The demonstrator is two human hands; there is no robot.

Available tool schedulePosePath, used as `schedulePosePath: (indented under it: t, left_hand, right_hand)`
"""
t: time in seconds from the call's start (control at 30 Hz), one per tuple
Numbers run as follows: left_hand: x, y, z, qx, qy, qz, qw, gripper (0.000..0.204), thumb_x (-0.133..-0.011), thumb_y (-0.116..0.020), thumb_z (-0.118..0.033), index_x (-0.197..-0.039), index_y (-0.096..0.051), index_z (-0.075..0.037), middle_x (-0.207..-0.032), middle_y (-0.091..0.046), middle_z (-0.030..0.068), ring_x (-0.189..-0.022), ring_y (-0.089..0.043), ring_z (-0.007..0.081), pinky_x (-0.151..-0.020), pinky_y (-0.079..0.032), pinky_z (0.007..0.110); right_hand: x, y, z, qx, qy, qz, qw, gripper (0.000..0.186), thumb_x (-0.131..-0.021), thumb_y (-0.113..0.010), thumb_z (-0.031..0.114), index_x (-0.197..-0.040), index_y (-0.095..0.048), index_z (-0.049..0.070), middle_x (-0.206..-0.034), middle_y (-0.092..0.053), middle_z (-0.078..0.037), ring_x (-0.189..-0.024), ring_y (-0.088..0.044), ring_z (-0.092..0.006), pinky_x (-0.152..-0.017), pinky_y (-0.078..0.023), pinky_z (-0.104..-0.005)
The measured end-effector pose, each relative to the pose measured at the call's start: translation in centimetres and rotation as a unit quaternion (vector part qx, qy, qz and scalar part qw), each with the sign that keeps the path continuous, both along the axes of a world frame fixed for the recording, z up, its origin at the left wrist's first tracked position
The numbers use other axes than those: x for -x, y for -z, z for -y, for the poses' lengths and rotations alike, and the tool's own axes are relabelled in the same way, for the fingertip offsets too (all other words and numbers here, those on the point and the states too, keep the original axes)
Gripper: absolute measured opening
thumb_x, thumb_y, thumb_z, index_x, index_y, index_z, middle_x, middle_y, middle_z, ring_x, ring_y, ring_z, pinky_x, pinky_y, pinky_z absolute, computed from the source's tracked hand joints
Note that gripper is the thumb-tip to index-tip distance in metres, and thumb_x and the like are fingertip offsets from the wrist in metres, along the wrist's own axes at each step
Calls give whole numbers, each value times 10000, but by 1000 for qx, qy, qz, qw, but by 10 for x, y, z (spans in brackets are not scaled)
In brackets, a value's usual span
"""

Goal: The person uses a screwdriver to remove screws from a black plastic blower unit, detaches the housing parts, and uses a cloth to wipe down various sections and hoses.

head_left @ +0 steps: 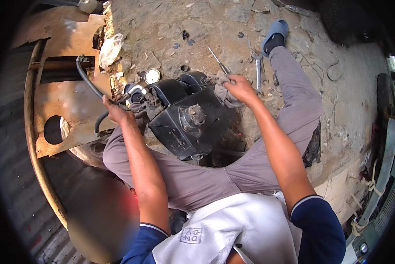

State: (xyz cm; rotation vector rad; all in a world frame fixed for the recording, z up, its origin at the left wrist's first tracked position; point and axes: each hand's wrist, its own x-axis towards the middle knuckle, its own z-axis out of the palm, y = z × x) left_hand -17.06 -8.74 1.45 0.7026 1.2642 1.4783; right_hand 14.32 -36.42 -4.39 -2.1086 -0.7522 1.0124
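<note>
A black metal housing (193, 123) stands on the ground between my legs, with a round, dirty fitting (195, 115) on its top face. My right hand (240, 89) is closed on a grey rag (227, 94), which lies against the housing's right upper corner. At the left, my left hand (117, 111) is closed around a black hose (89, 80), beside a pale curved pipe (137, 89) and a dark, dirty cloth (153, 105). The fingertips of my left hand are partly hidden.
A screwdriver (219, 60) and a wrench (258, 72) lie beyond my right hand. Past the housing sits a round white-faced gauge (152, 76). A cut-out brown board (76, 103) and wooden pole (31, 119) stand at left. A blurred round shape (103, 220) is at lower left.
</note>
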Motion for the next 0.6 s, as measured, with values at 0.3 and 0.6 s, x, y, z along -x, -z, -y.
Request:
schedulePosePath:
  t: [0.3,0.6]
  left_hand:
    - [-3,-5,7,1,-26,-51,998,400,-914,-688,-380,-1001,-628,6,-762,-584,62,-662,-583,170,-670,-484,325]
    - [-5,-5,5,-14,-41,-28,999,403,-905,-704,-361,-1058,-656,8,-812,-652,68,-681,-605,165,-643,-507,314]
  right_hand:
    - [79,-144,5,-201,-159,119,959,378,-916,-671,339,-1173,-703,64,-1163,-647,-161,-1096,-602,-268,-911,-485,-394]
    - [126,-90,-45,-39,-69,74,994,339,-948,-598,333,-1051,-666,18,-1132,-640,-268,-1082,-604,-432,-895,-488,-482]
